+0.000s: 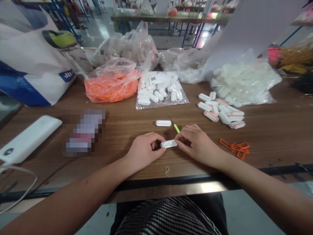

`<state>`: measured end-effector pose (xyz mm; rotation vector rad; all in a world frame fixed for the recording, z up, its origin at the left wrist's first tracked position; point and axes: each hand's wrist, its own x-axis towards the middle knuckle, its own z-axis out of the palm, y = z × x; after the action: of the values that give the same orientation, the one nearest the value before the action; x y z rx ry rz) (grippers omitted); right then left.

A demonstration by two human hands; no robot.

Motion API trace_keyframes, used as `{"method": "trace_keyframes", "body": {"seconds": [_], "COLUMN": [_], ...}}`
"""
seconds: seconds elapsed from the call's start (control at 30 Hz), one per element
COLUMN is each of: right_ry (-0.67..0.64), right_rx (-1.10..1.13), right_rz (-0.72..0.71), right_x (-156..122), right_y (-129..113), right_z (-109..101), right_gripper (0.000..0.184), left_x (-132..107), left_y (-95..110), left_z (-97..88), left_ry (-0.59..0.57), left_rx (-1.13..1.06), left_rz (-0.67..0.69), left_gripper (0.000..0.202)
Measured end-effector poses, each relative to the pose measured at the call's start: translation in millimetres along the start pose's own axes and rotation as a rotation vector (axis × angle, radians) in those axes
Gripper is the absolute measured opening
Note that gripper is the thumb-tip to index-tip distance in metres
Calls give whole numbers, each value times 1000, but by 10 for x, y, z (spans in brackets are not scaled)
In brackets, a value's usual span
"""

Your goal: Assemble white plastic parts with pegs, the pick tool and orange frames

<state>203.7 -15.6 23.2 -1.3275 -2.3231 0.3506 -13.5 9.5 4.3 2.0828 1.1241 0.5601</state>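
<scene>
Between my two hands is a small white plastic casing (169, 143) with rows of marks along its face. My left hand (145, 151) pinches its left end between thumb and fingers. At the other end, my right hand (195, 143) grips it with thumb and forefinger. Just beyond lies a second white casing (163, 123) on the table. Beside that one is a thin screwdriver-like tool with a yellow-green handle (176, 128), partly behind my right hand. Several orange rectangular frames (236, 147) lie right of my right wrist.
Several white casings, some orange-rimmed, form a pile (222, 111) at the right. Behind stand a bag of orange parts (111, 85), a flat bag of white pieces (160, 89) and a bag of translucent parts (244, 80). A white power bank (29, 138) with a cable lies left, near a blurred-out object (84, 132).
</scene>
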Motion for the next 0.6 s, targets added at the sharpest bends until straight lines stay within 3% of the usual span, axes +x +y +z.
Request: {"method": "trace_keyframes", "body": {"seconds": [0.17, 0.37, 0.6], "right_ry": [5, 47, 131], "right_rx": [-68, -375, -287], "right_rz": [-40, -259, -204], "right_x": [3, -101, -166], "right_y": [-26, -94, -74], "right_z": [0, 6, -6], "right_gripper": [19, 29, 21], "left_x": [-2, -5, -11], "left_y": [9, 16, 1], "left_z": [1, 5, 10], "left_ry": [-2, 8, 3], "left_rx": [-10, -10, -12], "left_rz": [-9, -16, -15], "left_gripper": [9, 10, 12]}}
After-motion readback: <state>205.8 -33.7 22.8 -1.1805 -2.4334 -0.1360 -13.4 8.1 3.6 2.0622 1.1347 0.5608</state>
